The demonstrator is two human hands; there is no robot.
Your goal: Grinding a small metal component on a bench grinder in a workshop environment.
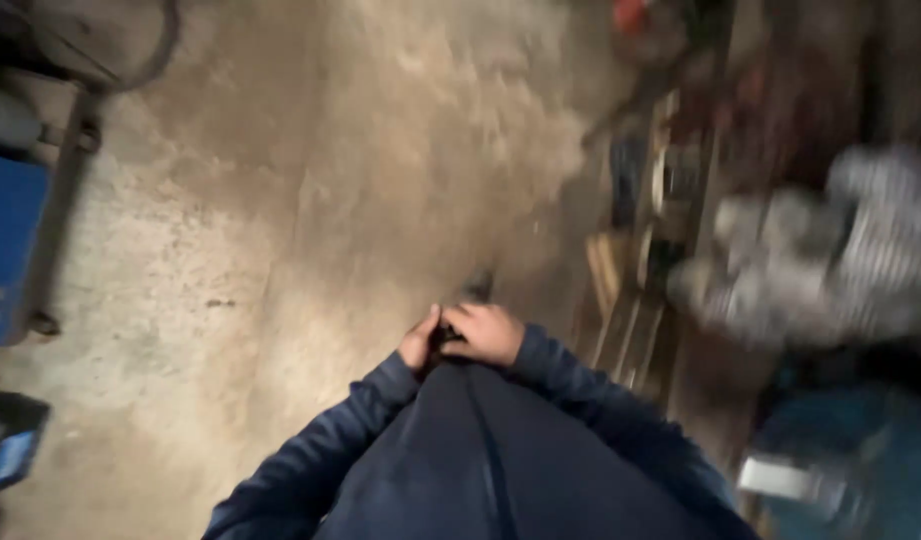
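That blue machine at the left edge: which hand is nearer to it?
Left. The left hand lies on the blue machine's side; the right hand sits just beyond it, farther away.

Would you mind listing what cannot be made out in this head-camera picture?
- Small dark object between the left hand and right hand: mostly covered by the fingers, its kind unclear.
- Grey and white bundle, right: smeared by motion blur.
- Shelf clutter, upper right: dark and blurred.
- Blue machine, left: cut off by the frame edge.
- Teal thing, lower right: blurred, cut by the edge.
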